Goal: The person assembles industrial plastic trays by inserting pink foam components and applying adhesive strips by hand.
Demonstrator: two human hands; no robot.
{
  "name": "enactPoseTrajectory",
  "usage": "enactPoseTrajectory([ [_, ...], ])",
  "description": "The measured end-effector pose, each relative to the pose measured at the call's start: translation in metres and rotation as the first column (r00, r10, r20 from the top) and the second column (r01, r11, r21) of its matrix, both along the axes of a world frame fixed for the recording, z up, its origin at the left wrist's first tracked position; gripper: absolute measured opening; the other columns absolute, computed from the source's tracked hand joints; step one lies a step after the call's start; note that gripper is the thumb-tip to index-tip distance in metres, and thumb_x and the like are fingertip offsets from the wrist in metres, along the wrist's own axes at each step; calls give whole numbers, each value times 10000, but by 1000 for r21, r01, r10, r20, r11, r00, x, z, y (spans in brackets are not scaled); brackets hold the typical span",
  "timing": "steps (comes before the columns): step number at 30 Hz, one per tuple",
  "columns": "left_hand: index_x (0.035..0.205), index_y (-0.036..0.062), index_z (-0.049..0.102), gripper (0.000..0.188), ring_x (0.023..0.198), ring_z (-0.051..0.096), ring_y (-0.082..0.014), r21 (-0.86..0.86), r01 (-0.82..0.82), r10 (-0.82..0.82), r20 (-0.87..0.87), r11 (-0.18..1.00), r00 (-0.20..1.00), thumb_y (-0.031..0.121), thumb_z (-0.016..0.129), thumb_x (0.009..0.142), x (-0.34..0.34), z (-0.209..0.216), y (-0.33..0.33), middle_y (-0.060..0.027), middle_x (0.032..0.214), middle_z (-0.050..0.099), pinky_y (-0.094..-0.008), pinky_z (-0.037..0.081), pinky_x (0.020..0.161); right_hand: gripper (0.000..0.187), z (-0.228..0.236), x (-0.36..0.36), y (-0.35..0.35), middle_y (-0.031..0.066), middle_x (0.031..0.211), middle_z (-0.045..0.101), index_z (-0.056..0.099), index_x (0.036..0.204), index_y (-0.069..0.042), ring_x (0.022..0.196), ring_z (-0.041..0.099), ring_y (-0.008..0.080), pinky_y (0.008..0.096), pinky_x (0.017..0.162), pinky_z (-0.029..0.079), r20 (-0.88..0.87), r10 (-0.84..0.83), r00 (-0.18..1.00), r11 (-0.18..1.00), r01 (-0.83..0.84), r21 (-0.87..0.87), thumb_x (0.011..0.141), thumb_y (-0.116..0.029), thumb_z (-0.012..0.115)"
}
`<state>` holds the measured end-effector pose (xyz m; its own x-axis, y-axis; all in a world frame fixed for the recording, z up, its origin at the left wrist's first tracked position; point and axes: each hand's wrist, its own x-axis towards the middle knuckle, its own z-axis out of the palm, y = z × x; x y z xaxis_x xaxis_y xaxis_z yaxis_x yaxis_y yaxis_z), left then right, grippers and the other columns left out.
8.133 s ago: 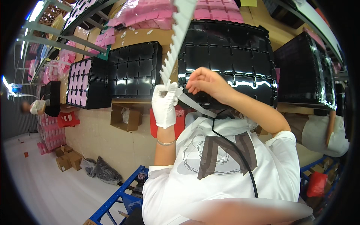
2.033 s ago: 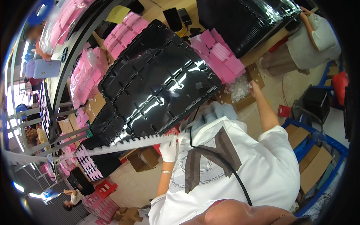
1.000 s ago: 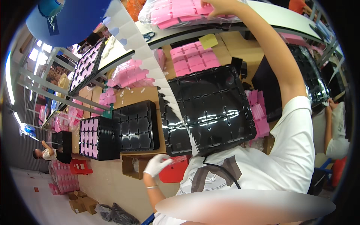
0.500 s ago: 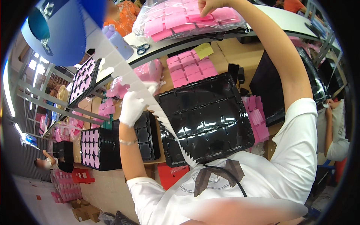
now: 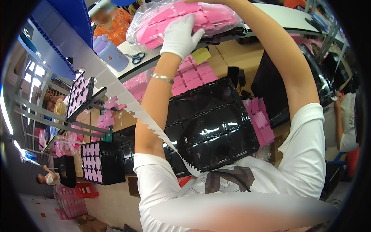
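At the far side of the bench, pink foam pieces (image 5: 210, 17) lie joined in sheets in a clear plastic bag (image 5: 135, 33). My left hand (image 5: 179, 36), in a white glove, reaches over their near left part, thumb and fingers apart, apparently holding nothing. At the upper edge my right hand (image 5: 197, 1) is nearly all cut off above the same pink pieces; its fingers are hidden. A large black plastic tray (image 5: 212, 123) with moulded compartments lies right in front of my body, below both arms.
A pale toothed strip (image 5: 119, 94) crosses in front of my left arm. Scissors (image 5: 138, 58) and a purple bottle (image 5: 112, 54) are on the white bench. Stacked black trays (image 5: 112, 164) with pink inserts stand left. A person in orange (image 5: 116, 27) is across the bench.
My left hand has moved up and right from beside the black tray to the bagged pink pieces. My right hand, earlier pinching at a pink piece, has moved left and mostly out of view.
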<state>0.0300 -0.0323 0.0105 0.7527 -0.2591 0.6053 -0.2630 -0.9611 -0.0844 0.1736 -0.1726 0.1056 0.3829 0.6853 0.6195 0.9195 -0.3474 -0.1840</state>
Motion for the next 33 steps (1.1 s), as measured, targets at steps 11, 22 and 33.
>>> enactPoseTrajectory([
  [11, 1221, 66, 636, 488, 1244, 515, -376, -74, 38, -53, -208, 997, 977, 425, 601, 893, 24, -20, 46, -167, 1342, 573, -440, 461, 994, 137, -40, -165, -77, 96, 1054, 679, 692, 940, -41, 1088, 632, 296, 376, 923, 488, 206, 360, 910, 912, -390, 128, 805, -24, 711],
  [22, 1300, -2, 552, 560, 1124, 613, -370, -639, 204, -70, 230, 742, 971, 422, 597, 937, -71, -60, 55, -196, 1171, 645, -444, 498, 936, 938, -151, -138, -90, 264, 1291, 535, 402, 1393, 82, 1226, 548, 301, 423, 1048, 455, -826, 544, 151, 745, 367, 557, 865, -658, 632],
  [33, 1321, -5, 529, 529, 1088, 642, -280, -984, 148, -226, 167, -99, 960, 348, 655, 948, -87, 11, 118, -165, 1247, 615, -351, 562, 831, 961, -136, -129, -48, 271, 1340, 512, 265, 1450, 93, 1270, 531, 334, 456, 1072, 458, -638, 707, -306, 697, 456, 553, 856, -488, 749],
])
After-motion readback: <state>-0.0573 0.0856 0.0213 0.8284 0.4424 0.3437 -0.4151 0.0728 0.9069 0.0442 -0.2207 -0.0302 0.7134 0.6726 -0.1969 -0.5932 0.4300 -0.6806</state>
